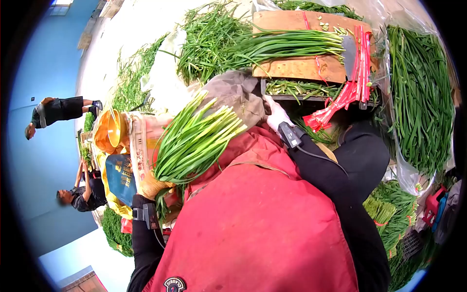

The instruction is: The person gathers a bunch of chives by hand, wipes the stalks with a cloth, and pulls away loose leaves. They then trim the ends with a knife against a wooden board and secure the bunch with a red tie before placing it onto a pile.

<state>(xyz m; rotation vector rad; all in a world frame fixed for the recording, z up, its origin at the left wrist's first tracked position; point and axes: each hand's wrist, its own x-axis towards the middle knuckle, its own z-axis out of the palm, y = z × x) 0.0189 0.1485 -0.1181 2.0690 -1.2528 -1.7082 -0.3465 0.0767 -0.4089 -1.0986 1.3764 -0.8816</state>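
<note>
My left hand [154, 185], in a yellowish glove, is closed around the lower, leafy part of a bunch of garlic chives [199, 141]. The pale cut ends point up and to the right, above my red apron. My right hand [277, 114], in a whitish glove, is at the left corner of a dark tray [316, 95], beside a grey cloth [238, 95]. Its fingers look curled, and what they hold is hidden. Beyond it, more chives [296, 45] lie across a wooden board [292, 71], their ends near a broad grey blade [349, 57].
Red tie strips [359, 73] hang over the board's right side. Loose chives [209, 41] are heaped behind; a plastic-lined container of chives [421, 97] stands right. At left are a yellow bowl [115, 128], a blue container [120, 177] and two other people.
</note>
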